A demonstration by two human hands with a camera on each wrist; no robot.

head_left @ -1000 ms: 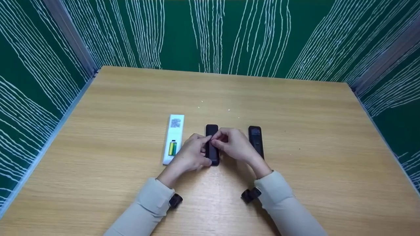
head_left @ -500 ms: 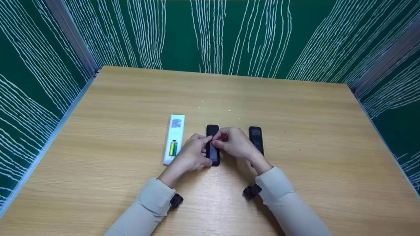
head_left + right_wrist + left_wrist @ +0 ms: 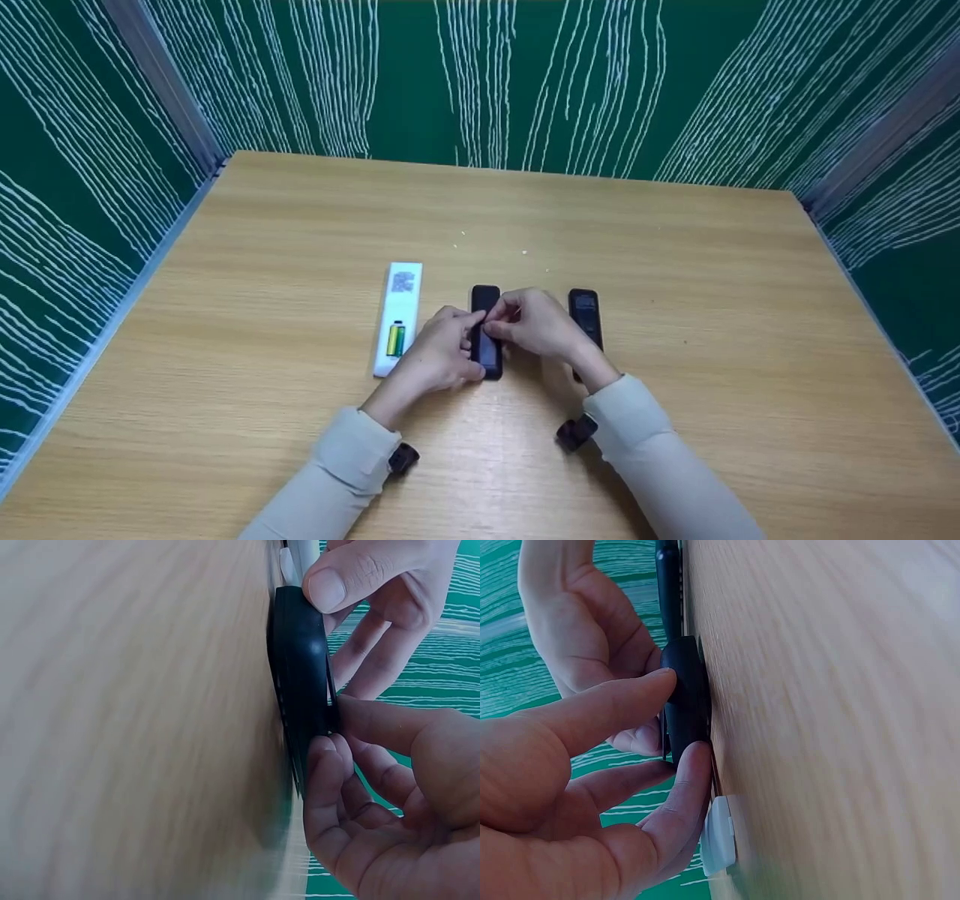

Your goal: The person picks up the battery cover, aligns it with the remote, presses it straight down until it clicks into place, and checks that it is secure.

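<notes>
A black remote control (image 3: 486,296) lies in the middle of the table, gripped at its sides by my left hand (image 3: 442,349). In the left wrist view the left thumb presses one end of the remote's body and a finger sits against its lower edge. My right hand (image 3: 536,326) pinches a thin black battery cover (image 3: 331,679) at one end. The cover stands slightly tilted off the remote's back, with a narrow gap in the right wrist view. Left of the hands is a white remote control (image 3: 405,300), back up, with green and yellow batteries (image 3: 396,339) in its bay.
A second black remote control (image 3: 585,307) lies to the right, partly behind the right hand and wrist. Tiny white crumbs (image 3: 524,253) dot the wooden table (image 3: 300,225) farther back. Green walls (image 3: 405,75) with white streaks enclose the table's back and sides.
The right hand and forearm have shifted up slightly. The middle remote's back shows a paler sheen than one second ago. The left hand keeps its hold.
</notes>
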